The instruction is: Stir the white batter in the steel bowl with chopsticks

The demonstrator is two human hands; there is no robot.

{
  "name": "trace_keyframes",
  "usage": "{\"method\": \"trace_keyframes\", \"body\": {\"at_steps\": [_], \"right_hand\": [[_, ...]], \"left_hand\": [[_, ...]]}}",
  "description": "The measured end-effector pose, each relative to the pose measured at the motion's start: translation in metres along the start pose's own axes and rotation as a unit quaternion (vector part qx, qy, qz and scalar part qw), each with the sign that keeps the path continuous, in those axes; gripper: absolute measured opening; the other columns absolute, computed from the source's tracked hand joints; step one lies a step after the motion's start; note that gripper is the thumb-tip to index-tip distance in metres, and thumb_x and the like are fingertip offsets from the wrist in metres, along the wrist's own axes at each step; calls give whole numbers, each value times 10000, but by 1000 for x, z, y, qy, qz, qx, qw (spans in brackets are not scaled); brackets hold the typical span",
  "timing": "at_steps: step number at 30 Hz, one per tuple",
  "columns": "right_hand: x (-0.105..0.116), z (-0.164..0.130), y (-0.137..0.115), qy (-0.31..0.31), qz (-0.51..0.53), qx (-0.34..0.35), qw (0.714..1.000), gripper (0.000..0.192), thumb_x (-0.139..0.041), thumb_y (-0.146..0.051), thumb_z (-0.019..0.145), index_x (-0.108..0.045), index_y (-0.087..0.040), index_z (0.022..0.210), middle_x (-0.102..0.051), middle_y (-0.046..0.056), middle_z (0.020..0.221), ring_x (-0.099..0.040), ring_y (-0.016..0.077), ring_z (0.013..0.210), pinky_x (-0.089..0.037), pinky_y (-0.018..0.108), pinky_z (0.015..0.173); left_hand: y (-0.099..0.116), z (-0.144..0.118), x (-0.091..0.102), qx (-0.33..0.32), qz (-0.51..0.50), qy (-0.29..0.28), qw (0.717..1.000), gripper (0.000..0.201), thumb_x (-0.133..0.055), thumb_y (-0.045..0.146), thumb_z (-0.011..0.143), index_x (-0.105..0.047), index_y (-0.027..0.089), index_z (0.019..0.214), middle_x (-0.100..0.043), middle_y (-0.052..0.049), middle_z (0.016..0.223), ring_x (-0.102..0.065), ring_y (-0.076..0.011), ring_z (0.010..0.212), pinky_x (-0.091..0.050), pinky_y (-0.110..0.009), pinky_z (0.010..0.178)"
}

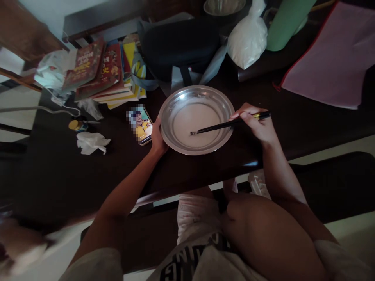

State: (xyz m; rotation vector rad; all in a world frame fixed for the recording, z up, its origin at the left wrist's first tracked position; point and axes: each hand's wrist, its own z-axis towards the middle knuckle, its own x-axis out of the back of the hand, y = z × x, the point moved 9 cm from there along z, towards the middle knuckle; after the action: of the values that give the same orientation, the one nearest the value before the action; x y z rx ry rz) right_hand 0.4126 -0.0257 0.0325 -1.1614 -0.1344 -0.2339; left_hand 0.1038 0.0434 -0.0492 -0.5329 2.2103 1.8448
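Note:
A wide metal bowl (226,102) stands on the dark table in front of me, with a pale, milky liquid (197,119) in its bottom. My left hand (159,137) grips the bowl's left rim, thumb up on the side and fingers partly hidden beneath it. In my right hand (254,120) is a pair of black chopsticks (225,125), held at the thick end near a gold band. They slant down to the left across the bowl, and their tips rest in the liquid, left of its middle.
Left of the bowl lie a lit phone (143,127), a crumpled tissue (93,143) and a small yellow-capped jar (76,125). Behind are stacked books (99,72), a dark case (180,43), a bag of white powder (247,43), a green bottle (288,25) and a pink cloth-like sheet (328,66).

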Motion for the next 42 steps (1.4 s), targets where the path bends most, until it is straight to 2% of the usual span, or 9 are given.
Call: {"method": "trace_keyframes", "body": {"at_steps": [2,7,12,18,23,29,34,39,42], "right_hand": [[0,1,-2,-3,-18,12,1000,245,-655,-526,901,-802,-331,878,-774,16,856,-718,223,879,-583,434,852],[15,-1,-2,77,10,20,997,246,-639,-527,912,-795,-344,860,-742,7,786,-706,212,771,-582,430,768],[-1,0,-2,-5,4,7,1000,229,-655,-503,912,-806,-332,893,-766,11,858,-716,213,854,-575,420,830],[16,-1,-1,76,10,18,997,237,-657,-508,907,-790,-320,854,-746,1,802,-714,190,779,-582,401,796],[1,0,1,-1,-10,7,1000,248,-658,-534,894,-800,-331,895,-772,15,845,-722,221,864,-592,426,834],[17,-1,-1,83,15,21,996,229,-643,-508,913,-793,-343,865,-739,-4,779,-712,197,757,-590,407,777],[0,0,-1,-1,-6,4,1000,215,-654,-484,913,-798,-325,902,-770,5,855,-729,211,880,-591,407,858],[17,-1,0,88,16,10,996,194,-644,-450,926,-790,-326,895,-760,-9,808,-728,189,783,-586,376,777],[13,-1,-1,63,47,12,997,176,-649,-413,930,-796,-321,898,-748,-16,755,-714,174,731,-570,354,731]], "left_hand": [[0,0,1,-5,-1,3,1000,227,-640,439,829,-654,225,751,-733,-27,784,-717,-228,960,-563,-311,835],[2,-1,0,-10,6,9,1000,226,-650,439,815,-648,230,727,-727,-27,772,-710,-240,1003,-561,-307,852],[1,0,0,-7,1,4,1000,233,-641,451,818,-653,227,755,-742,-28,808,-716,-233,991,-560,-312,846],[0,1,1,-6,9,5,1000,236,-637,452,826,-656,224,766,-736,-29,785,-722,-235,953,-557,-315,839],[2,-1,2,-11,13,18,1000,225,-637,432,835,-657,222,756,-719,-19,754,-725,-227,928,-561,-311,836],[2,-1,0,-4,-1,14,1000,212,-604,386,854,-661,220,735,-727,-23,751,-719,-222,956,-562,-288,816],[0,0,1,6,-8,7,1000,209,-624,417,847,-673,231,766,-741,-22,781,-717,-237,985,-568,-296,808],[0,0,1,-6,-7,-1,1000,240,-677,459,824,-656,227,765,-729,-21,765,-720,-239,982,-563,-313,848],[-2,2,3,2,-10,3,1000,197,-646,421,845,-676,236,783,-725,-5,731,-721,-219,924,-569,-298,809]]}}
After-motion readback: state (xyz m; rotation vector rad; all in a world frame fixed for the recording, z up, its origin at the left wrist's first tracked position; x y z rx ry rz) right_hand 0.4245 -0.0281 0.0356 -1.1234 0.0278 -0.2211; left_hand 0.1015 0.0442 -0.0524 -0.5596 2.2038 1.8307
